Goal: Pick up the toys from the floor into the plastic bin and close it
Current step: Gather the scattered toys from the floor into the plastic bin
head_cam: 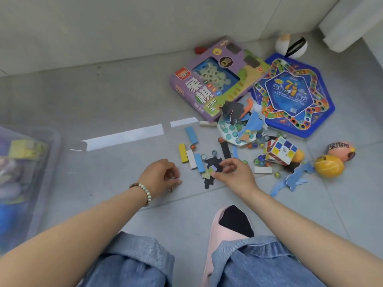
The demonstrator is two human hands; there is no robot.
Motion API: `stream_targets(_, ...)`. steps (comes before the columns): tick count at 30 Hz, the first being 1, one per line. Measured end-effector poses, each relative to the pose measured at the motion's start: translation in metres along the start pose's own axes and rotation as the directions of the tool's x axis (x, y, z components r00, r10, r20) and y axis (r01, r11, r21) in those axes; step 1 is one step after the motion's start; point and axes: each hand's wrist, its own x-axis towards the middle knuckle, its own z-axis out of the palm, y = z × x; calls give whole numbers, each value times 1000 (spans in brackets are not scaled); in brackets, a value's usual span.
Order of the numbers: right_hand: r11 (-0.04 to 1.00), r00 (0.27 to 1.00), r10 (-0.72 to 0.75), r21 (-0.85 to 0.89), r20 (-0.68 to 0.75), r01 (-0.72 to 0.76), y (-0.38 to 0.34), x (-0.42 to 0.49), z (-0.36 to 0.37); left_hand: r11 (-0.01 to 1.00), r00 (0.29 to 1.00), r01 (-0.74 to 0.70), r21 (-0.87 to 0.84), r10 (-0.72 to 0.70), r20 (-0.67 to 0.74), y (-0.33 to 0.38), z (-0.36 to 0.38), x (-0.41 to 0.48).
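Toys lie scattered on the grey tile floor. My right hand point(234, 172) pinches a small green and purple puzzle piece point(212, 169) over a black jigsaw piece point(213, 161). My left hand point(163, 175) rests on the floor beside them with its fingers curled under; what is inside is hidden. Just beyond the hands lie coloured blocks point(182, 153), marbles point(258, 160) and a Rubik's cube point(281, 151). Further back are a purple chess box point(217, 79), a blue hexagonal game board point(290, 94) and foam animal cut-outs point(234, 112). The translucent plastic bin point(56, 137) stands at the far left with toys inside.
Two orange balls point(329, 166) and torn blue foam point(294, 179) lie at the right. A white ball point(291, 46) sits by the pale furniture base along the back. My knees in jeans and a pink slipper point(215, 235) fill the bottom of the view.
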Motion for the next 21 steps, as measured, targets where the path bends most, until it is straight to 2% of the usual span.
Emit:
stream_targets(4, 994, 997, -69, -81, -22, 67, 5, 1, 8, 995, 999, -33, -99, 29, -40, -8, 2, -9)
stream_targets(10, 950, 980, -194, -255, -38, 178, 7, -2, 18, 991, 997, -47, -124, 38, -74, -14, 3, -11)
stream_targets(16, 957, 978, -201, -223, -61, 183, 9, -4, 23, 989, 991, -83, -122, 70, -113, -17, 8, -18)
stream_targets(21, 986, 993, -110, -134, -53, 102, 12, -10, 21, 998, 997, -69, -10, 69, -40, -17, 5, -15)
